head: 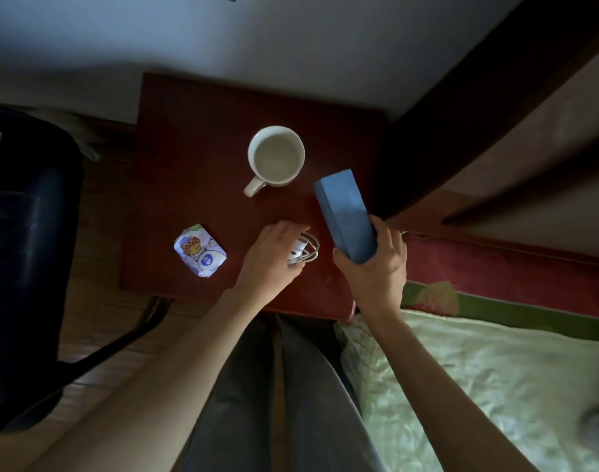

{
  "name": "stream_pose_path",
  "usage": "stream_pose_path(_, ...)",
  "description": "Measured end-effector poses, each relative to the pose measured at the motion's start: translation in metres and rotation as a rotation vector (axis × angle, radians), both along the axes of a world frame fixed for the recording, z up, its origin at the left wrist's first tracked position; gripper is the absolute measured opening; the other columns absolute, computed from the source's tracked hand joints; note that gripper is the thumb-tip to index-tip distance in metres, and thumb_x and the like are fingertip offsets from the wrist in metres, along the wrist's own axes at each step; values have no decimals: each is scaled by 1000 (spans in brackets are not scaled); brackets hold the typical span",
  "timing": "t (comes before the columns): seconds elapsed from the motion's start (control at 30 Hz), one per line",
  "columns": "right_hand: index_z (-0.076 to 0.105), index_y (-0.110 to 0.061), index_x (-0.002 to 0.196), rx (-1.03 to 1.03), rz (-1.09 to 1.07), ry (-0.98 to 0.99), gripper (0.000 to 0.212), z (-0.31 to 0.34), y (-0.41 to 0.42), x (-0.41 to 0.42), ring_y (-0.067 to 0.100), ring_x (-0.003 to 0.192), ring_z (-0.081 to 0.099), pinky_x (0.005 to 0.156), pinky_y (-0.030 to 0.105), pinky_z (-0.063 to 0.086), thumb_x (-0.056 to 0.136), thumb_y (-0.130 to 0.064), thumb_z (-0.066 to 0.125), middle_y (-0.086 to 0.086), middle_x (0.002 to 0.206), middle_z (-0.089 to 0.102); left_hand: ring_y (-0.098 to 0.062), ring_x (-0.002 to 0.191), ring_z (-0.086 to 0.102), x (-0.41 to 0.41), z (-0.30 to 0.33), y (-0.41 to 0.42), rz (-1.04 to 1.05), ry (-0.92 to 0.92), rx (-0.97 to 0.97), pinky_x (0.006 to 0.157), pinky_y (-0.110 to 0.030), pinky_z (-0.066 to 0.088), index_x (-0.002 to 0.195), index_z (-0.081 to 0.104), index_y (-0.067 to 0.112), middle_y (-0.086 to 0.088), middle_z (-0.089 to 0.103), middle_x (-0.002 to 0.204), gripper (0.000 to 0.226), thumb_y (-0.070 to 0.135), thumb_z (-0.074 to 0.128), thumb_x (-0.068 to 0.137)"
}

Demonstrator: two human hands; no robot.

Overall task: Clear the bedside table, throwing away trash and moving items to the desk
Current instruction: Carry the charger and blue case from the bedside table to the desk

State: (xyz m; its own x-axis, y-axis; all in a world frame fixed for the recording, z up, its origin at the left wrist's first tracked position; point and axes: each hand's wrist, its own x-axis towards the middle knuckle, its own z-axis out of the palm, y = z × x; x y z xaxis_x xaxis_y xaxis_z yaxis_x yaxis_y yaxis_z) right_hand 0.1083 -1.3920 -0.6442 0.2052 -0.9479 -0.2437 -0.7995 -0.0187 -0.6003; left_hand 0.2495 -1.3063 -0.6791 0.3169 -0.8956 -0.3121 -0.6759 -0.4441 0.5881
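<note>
On the dark red bedside table [196, 137] stands a white mug [276, 155], its handle pointing to the lower left. My right hand [376, 267] grips the lower end of a long blue box [346, 212], held tilted above the table's right side. My left hand [271, 257] rests on a coiled white charger cable [306, 250] near the table's front, fingers curled over it. A small colourful snack wrapper [200, 250] lies at the front left of the table.
A black office chair [25, 233] stands to the left on the wooden floor. The bed with a pale green cover [495, 386] lies to the right, its dark headboard [461, 114] beside the table. A white wall is behind.
</note>
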Motion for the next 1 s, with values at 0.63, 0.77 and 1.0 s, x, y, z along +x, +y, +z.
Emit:
stream_pose_path(0.63, 57, -11, 124, -52, 246, -83, 71, 85, 15, 10, 26, 102, 54, 84, 36, 46, 59, -23, 82, 6, 111, 62, -4, 99, 61, 22, 113, 57, 542, 250, -281, 84, -18, 50, 115, 58, 19, 11, 60, 106, 50, 10, 79, 72)
stream_pose_path(0.77, 54, -17, 125, -78, 389, -90, 72, 125, 37, 17, 22, 104, 52, 82, 26, 38, 59, -30, 80, 0, 114, 60, -10, 107, 56, 27, 166, 98, 632, 146, -334, 90, -21, 49, 117, 59, 11, -1, 55, 116, 53, 9, 81, 69)
stream_pose_path(1.0, 54, -15, 126, -118, 610, -97, 74, 189, 96, 37, 20, 104, 51, 79, 24, 37, 59, -30, 82, 0, 117, 58, -5, 101, 54, 28, 242, 191, 888, 76, -319, 78, -2, 43, 119, 59, 18, 1, 53, 119, 59, 11, 82, 66)
